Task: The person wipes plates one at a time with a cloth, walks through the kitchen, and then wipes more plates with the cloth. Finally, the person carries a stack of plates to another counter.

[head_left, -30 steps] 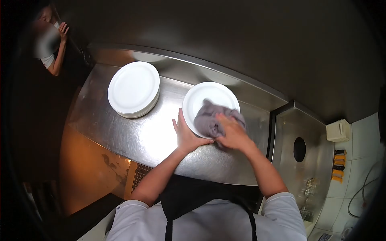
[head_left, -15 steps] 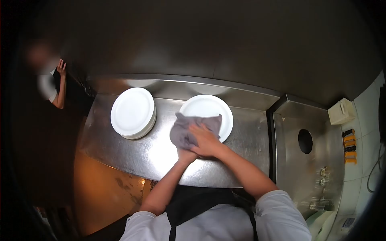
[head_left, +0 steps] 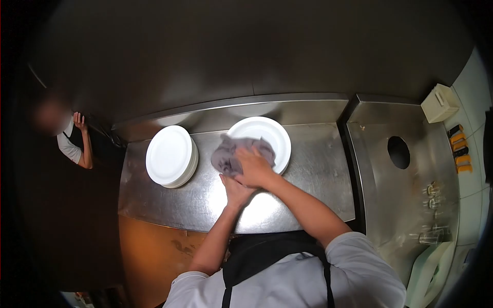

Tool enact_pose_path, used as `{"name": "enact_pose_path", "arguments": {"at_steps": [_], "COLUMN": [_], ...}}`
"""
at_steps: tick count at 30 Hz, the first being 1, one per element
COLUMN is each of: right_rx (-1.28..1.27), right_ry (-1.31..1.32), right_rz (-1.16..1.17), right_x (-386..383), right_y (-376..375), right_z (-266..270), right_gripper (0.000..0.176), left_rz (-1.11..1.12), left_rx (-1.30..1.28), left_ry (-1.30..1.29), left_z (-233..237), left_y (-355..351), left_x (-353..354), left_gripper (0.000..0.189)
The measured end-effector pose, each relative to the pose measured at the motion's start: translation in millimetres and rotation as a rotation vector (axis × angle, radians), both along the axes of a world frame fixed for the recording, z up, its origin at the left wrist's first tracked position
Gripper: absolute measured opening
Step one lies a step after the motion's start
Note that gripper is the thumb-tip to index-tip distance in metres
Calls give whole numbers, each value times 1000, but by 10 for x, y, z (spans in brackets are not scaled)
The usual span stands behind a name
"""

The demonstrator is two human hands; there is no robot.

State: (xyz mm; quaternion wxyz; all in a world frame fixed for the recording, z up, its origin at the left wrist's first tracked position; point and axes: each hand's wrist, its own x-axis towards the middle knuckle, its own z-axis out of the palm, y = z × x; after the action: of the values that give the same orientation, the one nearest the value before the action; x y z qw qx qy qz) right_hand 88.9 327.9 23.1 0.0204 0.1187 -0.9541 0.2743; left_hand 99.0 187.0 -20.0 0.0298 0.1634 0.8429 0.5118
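Observation:
A grey cloth (head_left: 223,156) lies bunched over the lower left part of a white plate (head_left: 280,136) on the steel counter. My right hand (head_left: 254,167) presses on the cloth from above, its fingers spread over the folds. At the cloth's lower edge, my left hand (head_left: 239,194) holds it from below with the thumb up on the left; its other fingers are hidden. To the left stands a stack of white plates (head_left: 169,155), apart from both hands.
The steel counter (head_left: 313,169) has a raised back edge. On the right is another steel surface with a dark round hole (head_left: 398,152), several glasses (head_left: 432,236) and a white container (head_left: 439,103). At far left, a co-worker's raised hand (head_left: 79,121) shows.
The view has shifted, so the co-worker and the stack appear lower. The cloth is more bunched under my right hand, and more of my left hand shows below it.

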Motion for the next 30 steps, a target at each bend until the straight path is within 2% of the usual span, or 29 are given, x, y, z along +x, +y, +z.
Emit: {"name": "enact_pose_path", "arguments": {"at_steps": [1, 3, 4, 6, 7, 10, 12, 13, 14, 16, 19, 21, 22, 24, 27, 30], "right_rx": [-37, -21, -12, 104, 226, 209, 194, 138, 120, -24, -22, 24, 81, 196, -191, -298], "right_ry": [-39, -107, -133, -128, -58, 75, 115, 54, 128, 90, 21, -98, -103, -2, -72, -92], "right_rz": [46, 26, 22, -132, -236, -393, -299, -198, -130, -16, -2, -76, -123, -310, -606, -673], "right_x": [144, 417, 468, 316, 165, -335, -480, -477, -410, -153, 291, 490, 503, 433, 213, 68], "right_y": [-1, 156, 272, 533, 648, 631, 409, 297, 165, 14, 178, 446, 614, 834, 919, 909], "right_z": [16, 136, 194, 75, 84, 23, -50, -28, -99, -80, 78, 160, 197, 110, 17, -68], "right_gripper": [77, 75, 74, 72, 74, 78, 78, 77, 77, 74, 70, 70, 73, 75, 76, 81], "left_rz": [-56, -126, -157, 101, 97, 105, 112, 115, 89, 47, -109, -88, -157, -117, 46, 203], "left_rx": [129, 20, -30, -65, -102, -68, -67, -64, -89, -145, -115, 118, 367, 480, 219, -39], "left_ry": [-128, -1, 65, 55, 105, 76, 90, 96, 65, 4, 59, 83, -11, 8, -105, -199], "left_z": [-123, -276, -142, 149, 20, 67, 77, 76, 60, 22, -142, -261, -325, -314, -6, 270], "left_y": [-15, -46, -15, 64, 33, 57, 54, 55, 56, 9, -181, -259, -301, -345, -148, 43], "left_x": [-8, -82, -96, 64, 36, 71, 82, 82, 67, 12, -61, -68, -161, -318, -640, -903], "left_gripper": [138, 141, 143, 149, 156, 156, 155, 154, 154, 153, 139, 125, 119, 105, 88, 72]}}
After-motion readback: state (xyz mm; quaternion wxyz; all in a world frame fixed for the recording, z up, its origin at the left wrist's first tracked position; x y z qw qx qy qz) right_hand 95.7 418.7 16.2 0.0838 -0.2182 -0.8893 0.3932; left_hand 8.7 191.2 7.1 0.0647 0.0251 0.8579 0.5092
